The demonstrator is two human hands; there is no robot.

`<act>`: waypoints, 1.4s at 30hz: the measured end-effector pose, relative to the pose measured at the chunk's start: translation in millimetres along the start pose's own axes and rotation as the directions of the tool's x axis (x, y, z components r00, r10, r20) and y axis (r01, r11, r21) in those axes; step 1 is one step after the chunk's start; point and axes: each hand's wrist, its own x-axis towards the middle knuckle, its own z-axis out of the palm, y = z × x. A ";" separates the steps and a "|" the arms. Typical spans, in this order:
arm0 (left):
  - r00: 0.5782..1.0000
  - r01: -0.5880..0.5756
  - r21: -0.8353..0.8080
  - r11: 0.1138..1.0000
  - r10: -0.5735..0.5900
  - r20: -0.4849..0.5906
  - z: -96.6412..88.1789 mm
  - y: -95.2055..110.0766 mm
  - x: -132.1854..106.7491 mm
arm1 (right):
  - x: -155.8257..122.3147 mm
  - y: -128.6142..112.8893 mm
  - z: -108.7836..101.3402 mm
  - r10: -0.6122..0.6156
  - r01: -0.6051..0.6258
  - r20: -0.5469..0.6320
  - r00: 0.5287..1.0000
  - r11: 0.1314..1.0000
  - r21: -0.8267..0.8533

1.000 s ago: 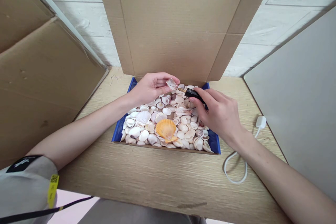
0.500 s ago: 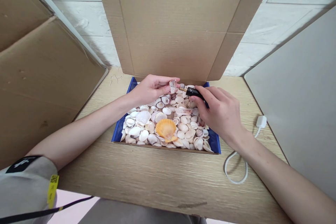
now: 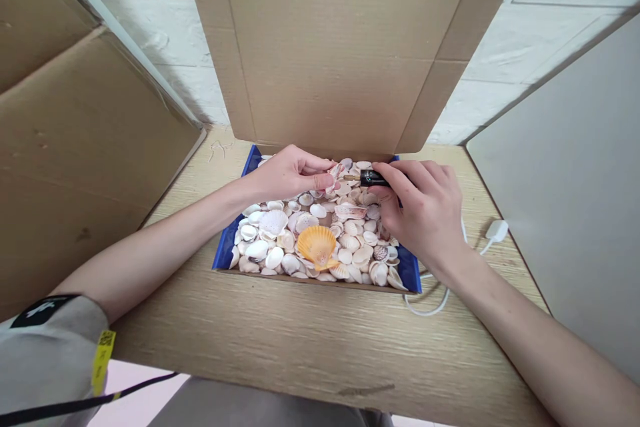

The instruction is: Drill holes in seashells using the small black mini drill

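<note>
Pinched in my left hand (image 3: 295, 173) is a small pinkish-white seashell (image 3: 335, 177), held above the back part of the box. My right hand (image 3: 425, 203) is closed round a black handheld mini drill (image 3: 371, 178) with a thin brass-coloured tip. That tip points left at the seashell and is at or very near it; contact is hard to make out. Below both hands, a shallow cardboard box with blue sides (image 3: 229, 243) holds many pale shells. A large orange scallop shell (image 3: 317, 246) lies near its front edge.
The box's brown lid (image 3: 330, 53) stands raised at the back against a white wall. A white cable (image 3: 435, 311) with a plug (image 3: 497, 231) lies on the wooden table (image 3: 280, 340) at right. Cardboard (image 3: 90, 160) stands at left, a grey panel (image 3: 575, 180) at right.
My left hand has turned the seashell so it shows more edge-on. The drill has shifted slightly right and is more level. The white cable's loop has moved left toward the box.
</note>
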 end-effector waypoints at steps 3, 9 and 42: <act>1.000 -0.021 0.012 1.000 0.021 -0.012 -1.0 -4.8 0.5 | -1.6 -0.5 2.8 0.081 -0.091 0.134 0.988 0.993 0.070; 1.000 -0.029 0.030 0.999 0.029 -0.007 -0.9 -5.4 1.6 | -1.4 -0.2 3.0 0.070 -0.076 0.097 0.993 0.995 0.061; 0.999 -0.009 -0.052 0.999 0.007 -0.042 1.9 1.5 -0.9 | -1.2 1.4 1.5 0.008 -0.008 -0.061 0.998 1.000 -0.012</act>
